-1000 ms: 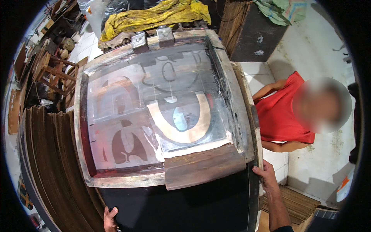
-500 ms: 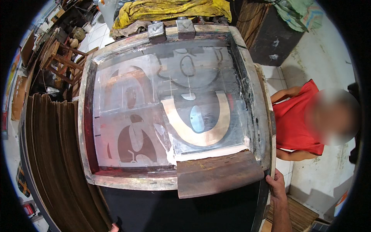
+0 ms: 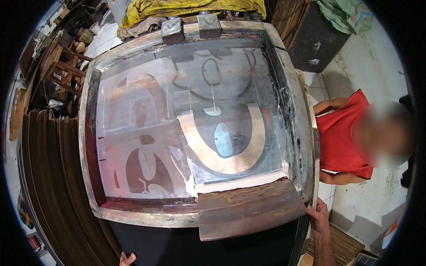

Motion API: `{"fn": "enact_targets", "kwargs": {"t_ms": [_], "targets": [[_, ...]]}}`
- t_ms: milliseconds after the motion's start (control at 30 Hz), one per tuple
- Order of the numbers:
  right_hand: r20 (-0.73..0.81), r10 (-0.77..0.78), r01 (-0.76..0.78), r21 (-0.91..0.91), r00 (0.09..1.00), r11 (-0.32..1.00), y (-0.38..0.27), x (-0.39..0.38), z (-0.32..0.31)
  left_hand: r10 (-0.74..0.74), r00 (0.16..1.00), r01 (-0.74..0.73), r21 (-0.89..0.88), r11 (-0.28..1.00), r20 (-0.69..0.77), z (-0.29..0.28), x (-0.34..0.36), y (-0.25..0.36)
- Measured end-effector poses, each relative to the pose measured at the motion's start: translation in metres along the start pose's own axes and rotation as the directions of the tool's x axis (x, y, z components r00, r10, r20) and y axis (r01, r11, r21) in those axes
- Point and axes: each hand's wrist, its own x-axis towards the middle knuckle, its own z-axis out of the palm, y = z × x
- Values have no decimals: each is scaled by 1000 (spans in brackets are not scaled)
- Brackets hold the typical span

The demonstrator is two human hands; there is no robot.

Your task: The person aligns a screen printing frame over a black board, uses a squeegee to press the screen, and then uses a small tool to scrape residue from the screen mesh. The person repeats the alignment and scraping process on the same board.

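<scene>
A wooden-framed printing screen (image 3: pixel 133 128) fills the middle, its mesh marked with dark and pale curved shapes. A brown squeegee (image 3: pixel 250 210) leans across its near rim, towards the right corner. Pale ink (image 3: pixel 242 182) lies in a strip along the squeegee's far edge. My right hand (image 3: pixel 318 215) is closed round the right edge of the black-topped table (image 3: pixel 199 248), by the screen's near right corner. Only the thumb and part of the fingers of my left hand (image 3: pixel 128 259) show at the lower edge, closed beside the black surface; what they hold is hidden.
Brown sheets (image 3: pixel 57 190) stand stacked at the left. Two metal blocks (image 3: pixel 209 25) sit on the screen's far rim, before a yellow cloth (image 3: pixel 191 11). A person in a red top (image 3: pixel 339 137) is at the right. A wooden stool (image 3: pixel 66 68) is at far left.
The screen and squeegee look larger and spread further left and down; I cannot tell how much is head motion. More of my left hand shows. My right hand stays at the edge.
</scene>
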Motion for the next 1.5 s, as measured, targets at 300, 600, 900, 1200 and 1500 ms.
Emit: {"fn": "enact_targets", "kwargs": {"t_ms": [300, 600, 900, 1200, 1500], "targets": [[-5, 16, -16, 15, 1000, 1000, -2, -1, 2, 16, 999, -15, 10, 1000, -36, -4, 4, -2], [-2, 12, -12, 13, 1000, 1000, -3, -2, 4, 1, 1000, -1, 3, 1000, -17, -8, 8, -6], [-6, 27, -27, 36, 1000, 999, -1, -3, 1, -15, 987, -20, 214, 977, 160, -14, 3, -4], [-24, 39, -38, 42, 999, 998, -3, -3, 3, 49, 997, -44, -77, 996, 63, -10, 5, -9], [21, -15, 15, 25, 1000, 1000, 2, -3, 0, 97, 995, -96, -32, 995, 36, 21, 7, 23]]}}
